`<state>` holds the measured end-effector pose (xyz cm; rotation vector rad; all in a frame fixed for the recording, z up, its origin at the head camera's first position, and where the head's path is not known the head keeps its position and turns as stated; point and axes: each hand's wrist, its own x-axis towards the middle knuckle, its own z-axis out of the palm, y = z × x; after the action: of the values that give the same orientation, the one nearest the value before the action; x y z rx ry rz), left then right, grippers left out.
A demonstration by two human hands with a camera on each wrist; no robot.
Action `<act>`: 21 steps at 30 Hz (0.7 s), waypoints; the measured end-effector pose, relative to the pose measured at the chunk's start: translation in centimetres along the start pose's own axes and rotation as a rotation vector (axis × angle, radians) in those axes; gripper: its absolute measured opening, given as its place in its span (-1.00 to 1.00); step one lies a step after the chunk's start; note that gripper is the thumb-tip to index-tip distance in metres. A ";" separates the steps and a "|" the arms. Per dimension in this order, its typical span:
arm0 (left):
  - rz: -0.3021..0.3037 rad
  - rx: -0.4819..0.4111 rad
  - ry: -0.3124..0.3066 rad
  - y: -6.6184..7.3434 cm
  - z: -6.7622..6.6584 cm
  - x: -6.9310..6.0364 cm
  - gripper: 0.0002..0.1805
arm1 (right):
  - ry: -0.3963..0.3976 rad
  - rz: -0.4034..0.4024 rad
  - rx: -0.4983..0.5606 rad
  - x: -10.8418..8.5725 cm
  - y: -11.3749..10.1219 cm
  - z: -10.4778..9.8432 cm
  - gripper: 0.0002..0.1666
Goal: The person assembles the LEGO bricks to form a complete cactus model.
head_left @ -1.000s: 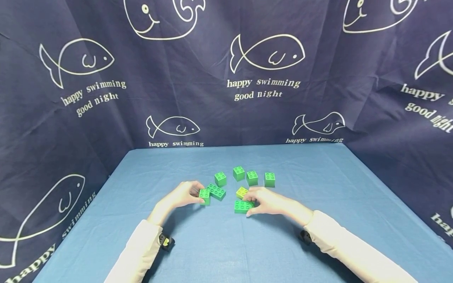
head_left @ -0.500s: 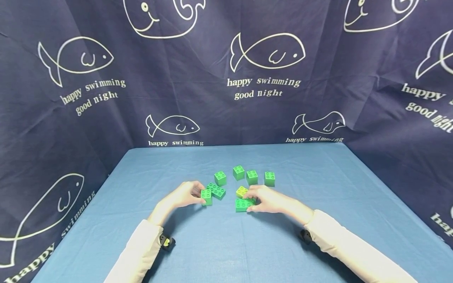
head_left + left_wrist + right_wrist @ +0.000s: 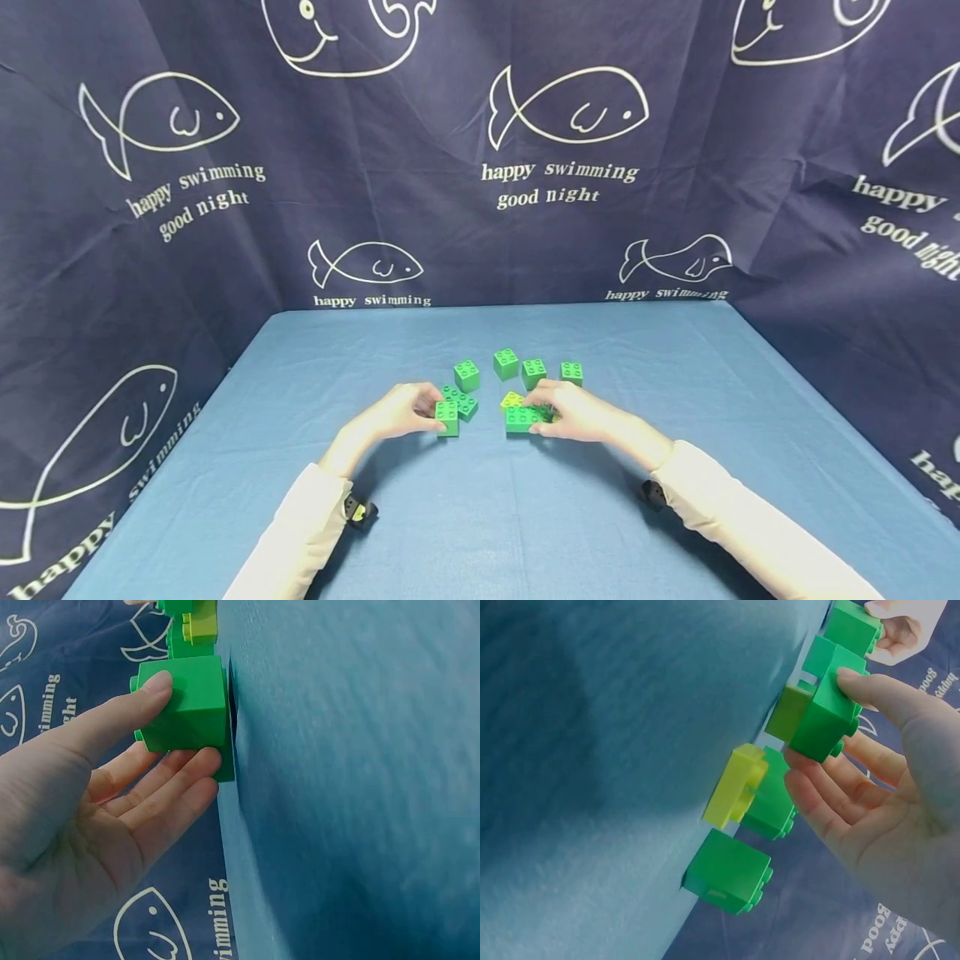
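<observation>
My left hand pinches a green two-by-two toy brick between thumb and fingers, as the left wrist view shows with the thumb on the brick. Right of it, my right hand pinches a longer green brick, its thumb on one side and fingers on the other. In the right wrist view this long brick appears raised off the cloth. A yellow-green brick lies just behind it, partly covered. Another flat green brick lies behind the left hand's brick.
Farther back stand several green two-by-two bricks, among them a left one, a middle one and a right one. The right wrist view shows a second yellow brick near the right hand. Blue cloth covers the table; a dark printed curtain surrounds it.
My left hand has slid its green brick a little to the right. My right hand has moved slightly up and right in the head view with the long green brick, showing some yellow behind the fingers.
</observation>
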<state>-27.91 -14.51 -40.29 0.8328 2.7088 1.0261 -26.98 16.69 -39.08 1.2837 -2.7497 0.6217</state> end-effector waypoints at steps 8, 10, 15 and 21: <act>0.009 0.021 -0.001 0.6 0.2 0.3 -0.57 | 0.028 0.010 -0.007 -0.3 0.1 -0.7 -0.59; 0.012 0.019 -0.001 0.7 0.3 0.3 -0.58 | 0.038 0.017 -0.016 -0.5 0.2 -0.8 -0.59; 0.027 -0.003 -0.001 1.0 0.5 0.4 -0.59 | 0.073 0.040 -0.032 -0.7 0.3 -1.1 -0.61; 0.043 -0.034 0.004 1.3 0.9 0.7 -0.60 | 0.143 0.009 -0.053 -1.0 0.5 -1.4 -0.63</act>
<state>-27.66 -12.79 -40.10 0.8878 2.6801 1.0802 -26.92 18.23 -38.13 1.1683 -2.6396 0.6108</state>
